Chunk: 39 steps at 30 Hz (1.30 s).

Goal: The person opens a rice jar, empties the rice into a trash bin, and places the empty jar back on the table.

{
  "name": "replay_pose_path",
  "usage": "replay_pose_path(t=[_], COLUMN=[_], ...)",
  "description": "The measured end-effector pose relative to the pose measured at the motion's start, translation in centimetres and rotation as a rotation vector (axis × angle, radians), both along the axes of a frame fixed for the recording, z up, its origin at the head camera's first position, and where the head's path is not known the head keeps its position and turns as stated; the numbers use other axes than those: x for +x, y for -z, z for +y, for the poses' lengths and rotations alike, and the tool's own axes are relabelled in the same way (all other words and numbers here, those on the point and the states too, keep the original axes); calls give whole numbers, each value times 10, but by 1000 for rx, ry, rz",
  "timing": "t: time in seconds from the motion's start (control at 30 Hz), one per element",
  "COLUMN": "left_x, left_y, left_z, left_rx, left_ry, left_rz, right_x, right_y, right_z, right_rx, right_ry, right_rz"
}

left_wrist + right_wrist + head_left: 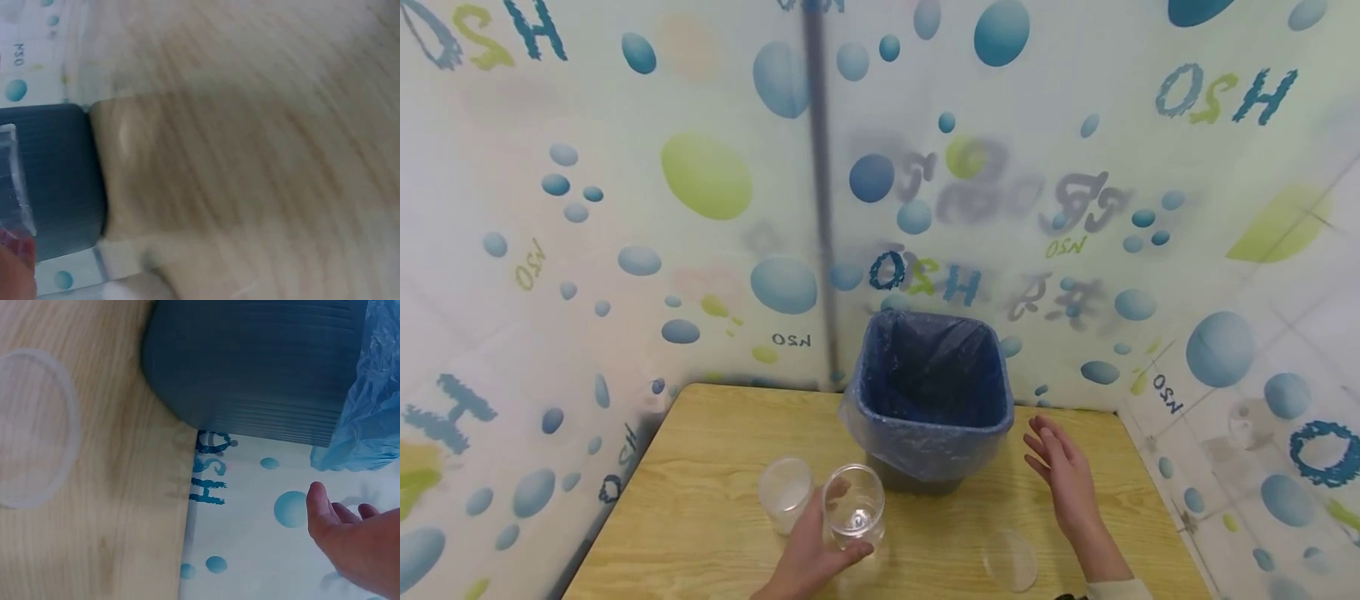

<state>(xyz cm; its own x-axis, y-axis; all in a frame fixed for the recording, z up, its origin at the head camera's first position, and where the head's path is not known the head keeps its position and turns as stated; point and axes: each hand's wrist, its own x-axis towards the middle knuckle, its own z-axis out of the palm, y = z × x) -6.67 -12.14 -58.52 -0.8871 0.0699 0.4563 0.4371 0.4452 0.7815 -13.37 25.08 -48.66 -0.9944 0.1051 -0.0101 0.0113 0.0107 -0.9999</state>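
In the head view my left hand holds a clear, open-topped jar over the table, thumb on its near side and fingers around its left. Just left of it stands a second clear jar with a whitish top. My right hand is in the air to the right of the bin, fingers loosely bent and holding nothing. A round clear lid lies flat on the table below it. The right wrist view shows that hand near the bin's blue liner.
The bin, lined with a blue plastic bag, stands at the back middle of the wooden table. Behind the table's back edge rises a wall patterned with blue and green drops.
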Motion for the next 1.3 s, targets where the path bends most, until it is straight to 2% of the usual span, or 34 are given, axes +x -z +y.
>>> replay_pose_path(t=[0.1,0.27,0.5,0.67,0.9,1.03,1.17,1.3], left_x=[1,4,5,4,3,2,5,10], left_y=[14,30,40,46,51,54,52,45], left_z=[4,11,17,18,18,17,11,1], left_rx=[-37,-20,-38,-77,-77,-111,-162,-173], left_ry=[40,107,131,167,185,167,134,124], left_rz=[-16,-60,-143,-181,-197,-171,-161,-223], right_x=[3,6,14,18,20,20,20,20], right_y=[6,14,22,30,33,34,34,35], right_z=[3,5,6,7,5,4,5,6], right_rx=[8,-8,-9,-3,-3,-10,-21,-47], right_ry=[-6,4,4,0,-13,-1,42,123], right_rz=[-11,-52,-125,-125,-93,-68,-33,20])
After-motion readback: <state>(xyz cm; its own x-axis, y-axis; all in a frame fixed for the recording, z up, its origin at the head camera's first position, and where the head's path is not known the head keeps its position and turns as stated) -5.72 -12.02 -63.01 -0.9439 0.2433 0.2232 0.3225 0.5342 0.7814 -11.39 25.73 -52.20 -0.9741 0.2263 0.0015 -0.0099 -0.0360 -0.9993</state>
